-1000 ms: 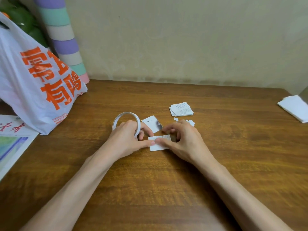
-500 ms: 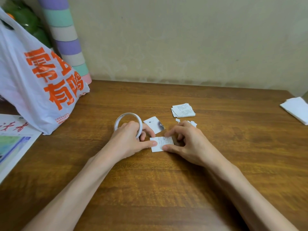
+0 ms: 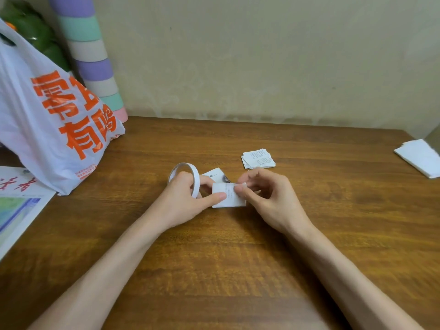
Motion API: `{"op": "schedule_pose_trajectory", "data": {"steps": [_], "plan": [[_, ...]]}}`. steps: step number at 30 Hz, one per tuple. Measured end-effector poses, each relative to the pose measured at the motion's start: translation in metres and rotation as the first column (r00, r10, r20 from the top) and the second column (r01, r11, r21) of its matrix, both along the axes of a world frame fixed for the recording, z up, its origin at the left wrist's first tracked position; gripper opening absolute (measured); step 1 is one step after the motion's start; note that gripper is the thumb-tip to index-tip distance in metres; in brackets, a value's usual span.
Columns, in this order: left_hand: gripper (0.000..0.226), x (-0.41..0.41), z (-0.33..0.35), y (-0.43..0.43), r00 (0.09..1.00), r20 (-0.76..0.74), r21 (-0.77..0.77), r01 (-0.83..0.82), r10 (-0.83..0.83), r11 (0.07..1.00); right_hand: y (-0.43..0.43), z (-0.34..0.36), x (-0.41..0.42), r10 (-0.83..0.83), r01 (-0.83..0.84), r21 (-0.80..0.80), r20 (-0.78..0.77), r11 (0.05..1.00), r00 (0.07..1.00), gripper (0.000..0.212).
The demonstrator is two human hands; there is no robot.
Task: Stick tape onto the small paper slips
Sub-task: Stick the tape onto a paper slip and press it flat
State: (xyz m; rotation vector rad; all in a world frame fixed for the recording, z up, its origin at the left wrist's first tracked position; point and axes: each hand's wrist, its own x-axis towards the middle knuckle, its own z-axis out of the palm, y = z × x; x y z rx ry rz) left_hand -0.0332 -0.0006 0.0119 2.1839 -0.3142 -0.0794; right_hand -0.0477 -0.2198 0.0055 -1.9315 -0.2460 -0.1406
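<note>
A brown wooden table [image 3: 238, 258] with visible grain is seen from above, set against a plain beige wall [image 3: 262, 55] that is mottled along its bottom edge. At the far left, a white plastic bag [image 3: 47, 129] with orange lettering is slumped on the table, and a pastel-striped roll [image 3: 90, 55] is stood behind it against the wall. Everything is softly, evenly lit.

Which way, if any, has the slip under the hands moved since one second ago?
Yes: the slip has shifted away from the person, toward the stack of slips.
</note>
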Motion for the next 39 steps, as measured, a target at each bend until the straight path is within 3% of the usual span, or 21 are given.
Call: {"op": "schedule_pose_trajectory", "data": {"steps": [3, 7, 13, 21, 27, 33, 39], "plan": [[0.011, -0.003, 0.000, -0.003, 0.999, -0.034, -0.199, 0.023, -0.030, 0.980, 0.005, 0.002, -0.005, 0.037, -0.021, 0.189, -0.082, 0.982, 0.996, 0.033], [0.014, -0.008, 0.003, -0.009, 0.998, -0.029, -0.298, 0.045, -0.056, 0.954, 0.007, -0.003, -0.003, -0.006, 0.020, 0.195, -0.068, 0.981, 0.998, 0.017], [0.015, -0.010, 0.000, -0.013, 0.999, 0.031, -0.298, -0.013, 0.023, 0.955, 0.010, -0.002, -0.005, 0.000, 0.018, 0.291, -0.062, 0.956, 0.998, 0.010], [0.013, -0.015, 0.003, -0.019, 0.997, 0.070, -0.345, 0.004, 0.022, 0.939, 0.013, 0.001, -0.007, -0.015, 0.021, 0.245, -0.026, 0.969, 1.000, 0.008], [0.009, -0.014, 0.002, -0.017, 0.997, 0.073, -0.299, 0.010, 0.012, 0.954, 0.014, -0.002, -0.007, -0.068, 0.074, 0.227, -0.035, 0.971, 0.997, 0.022], [0.011, -0.018, 0.000, -0.020, 0.988, 0.096, -0.380, -0.073, 0.118, 0.922, 0.014, 0.001, -0.009, -0.076, 0.071, 0.265, 0.009, 0.962, 0.997, 0.013], [0.020, -0.018, -0.002, -0.022, 0.992, 0.069, -0.312, -0.081, 0.107, 0.947, 0.008, -0.001, -0.005, -0.097, 0.095, 0.250, -0.004, 0.964, 0.995, 0.007]]}}
